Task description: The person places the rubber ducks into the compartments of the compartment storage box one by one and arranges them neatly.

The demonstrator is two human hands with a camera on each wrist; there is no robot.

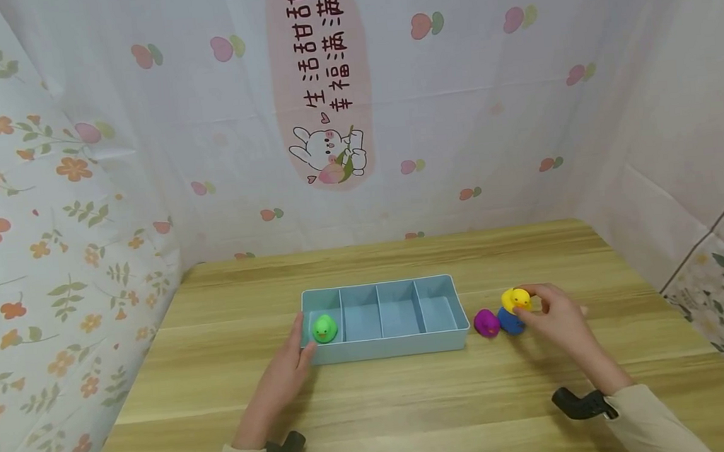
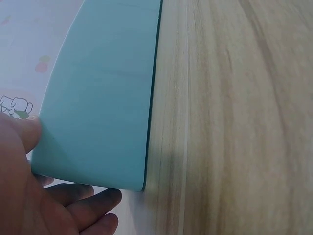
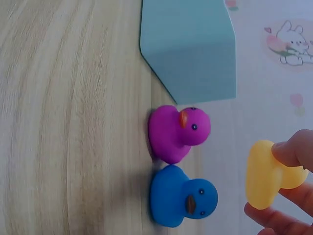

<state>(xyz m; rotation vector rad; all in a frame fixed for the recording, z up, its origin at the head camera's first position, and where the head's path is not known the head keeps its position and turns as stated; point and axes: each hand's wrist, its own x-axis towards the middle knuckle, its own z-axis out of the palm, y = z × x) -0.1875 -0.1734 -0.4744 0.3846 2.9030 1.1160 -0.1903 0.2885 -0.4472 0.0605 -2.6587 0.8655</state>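
Observation:
A light blue box [image 1: 391,346] with several compartments stands on the table, and a green rubber duck [image 1: 325,329] sits in its leftmost compartment. My left hand [image 1: 284,374] is at the box's left end, thumb on the near side and fingers along the end wall [image 2: 93,122]. Raised above the table to the right of the box, a yellow rubber duck [image 3: 264,174] is pinched between the thumb and fingers of my right hand [image 1: 557,317]. Below it a blue rubber duck [image 3: 181,197] stands beside a purple rubber duck [image 3: 177,133], near the box's right end.
The wooden table [image 1: 389,408] ends at the back against a patterned cloth [image 1: 456,119]. More floral cloth [image 1: 49,229] hangs at the left. A black wrist mount [image 1: 580,403] sticks out from the right sleeve, another [image 1: 285,449] from the left.

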